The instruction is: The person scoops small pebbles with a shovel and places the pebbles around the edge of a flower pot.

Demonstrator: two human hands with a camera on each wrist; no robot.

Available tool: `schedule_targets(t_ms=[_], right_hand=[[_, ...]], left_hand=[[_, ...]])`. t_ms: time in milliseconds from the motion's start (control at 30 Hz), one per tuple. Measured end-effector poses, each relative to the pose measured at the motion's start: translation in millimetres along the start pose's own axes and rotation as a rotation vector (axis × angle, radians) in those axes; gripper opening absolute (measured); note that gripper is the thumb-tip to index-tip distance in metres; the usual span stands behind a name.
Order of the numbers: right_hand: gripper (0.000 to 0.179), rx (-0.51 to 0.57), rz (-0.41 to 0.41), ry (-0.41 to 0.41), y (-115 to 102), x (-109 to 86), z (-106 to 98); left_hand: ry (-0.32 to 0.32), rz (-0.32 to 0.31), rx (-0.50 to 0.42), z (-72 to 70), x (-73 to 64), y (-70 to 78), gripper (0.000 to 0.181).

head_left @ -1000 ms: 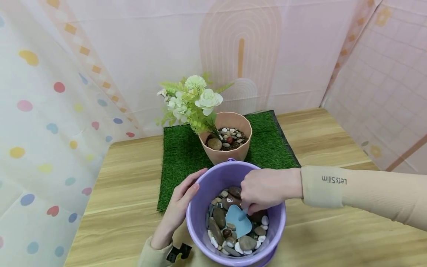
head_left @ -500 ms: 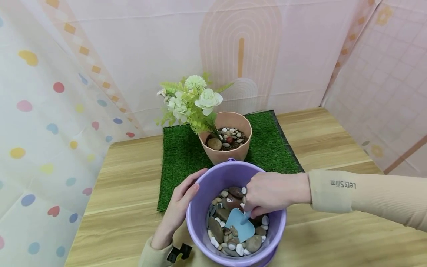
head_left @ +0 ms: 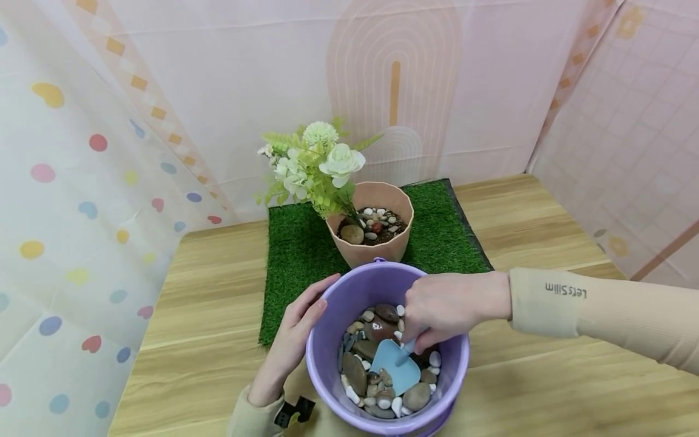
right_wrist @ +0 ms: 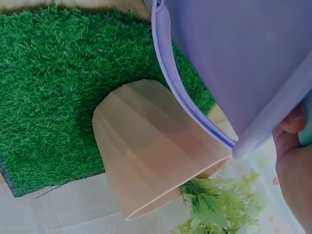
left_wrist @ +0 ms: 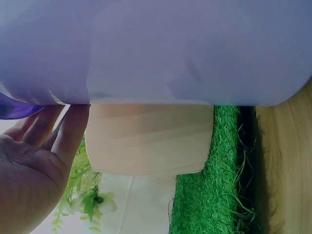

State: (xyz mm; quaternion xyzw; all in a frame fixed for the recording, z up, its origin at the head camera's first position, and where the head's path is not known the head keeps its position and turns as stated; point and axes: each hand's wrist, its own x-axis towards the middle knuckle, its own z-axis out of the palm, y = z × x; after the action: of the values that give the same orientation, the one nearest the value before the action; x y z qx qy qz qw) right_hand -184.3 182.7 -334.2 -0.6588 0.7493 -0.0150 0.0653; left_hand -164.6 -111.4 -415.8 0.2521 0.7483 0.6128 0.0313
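A purple bucket (head_left: 326, 358) holds brown, grey and white stones (head_left: 355, 374). My right hand (head_left: 450, 306) reaches in over its right rim and grips the handle of a light blue toy shovel (head_left: 394, 364). The shovel's blade lies among the stones, with a few small brown pebbles at its lower left edge. My left hand (head_left: 297, 325) rests against the bucket's left outer side near the rim. In the left wrist view the fingers of that left hand (left_wrist: 34, 175) look extended and touch the bucket wall. Only part of my right hand (right_wrist: 298, 165) shows in the right wrist view.
Behind the bucket a peach flowerpot (head_left: 371, 252) stands on a green artificial grass mat (head_left: 295, 267). It contains soil, pebbles and white-green flowers (head_left: 317, 161) leaning left. A wooden table (head_left: 213, 303) lies beneath, with patterned cloth (head_left: 262, 73) hanging around it.
My right hand and the shovel have shifted slightly right inside the bucket. Some stones around the blade have moved. My left hand stays at the bucket's side.
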Motion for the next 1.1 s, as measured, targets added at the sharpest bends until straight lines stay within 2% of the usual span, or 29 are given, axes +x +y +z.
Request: schedule_targets(t_ms=[167,433,667,900,1100], right_hand=[[0.016,0.055,0.037,-0.034,2,1.3,-5],[0.015,0.035,0.068,-0.060,-3,12.1,-2],[0.015,0.151,0.065,-0.043,2,4.2,-3],[0.021,0.331,0.158,-0.041,1,-1.6,-4],[0.021,0.369,0.184,-0.022,2,-3.3,-2]], left_hand=[[-0.006,0.014,0.003,-0.1,0.3,0.1,0.044],[-0.002,0.024,0.004,-1.8,0.4,0.7,0.043],[-0.013,0.017,-0.005,-0.3,0.0,-0.8,0.044],[-0.012,0.014,-0.010,0.3,0.0,0.7,0.044],[-0.005,-0.015,-0.009,0.4,0.2,0.4,0.044]])
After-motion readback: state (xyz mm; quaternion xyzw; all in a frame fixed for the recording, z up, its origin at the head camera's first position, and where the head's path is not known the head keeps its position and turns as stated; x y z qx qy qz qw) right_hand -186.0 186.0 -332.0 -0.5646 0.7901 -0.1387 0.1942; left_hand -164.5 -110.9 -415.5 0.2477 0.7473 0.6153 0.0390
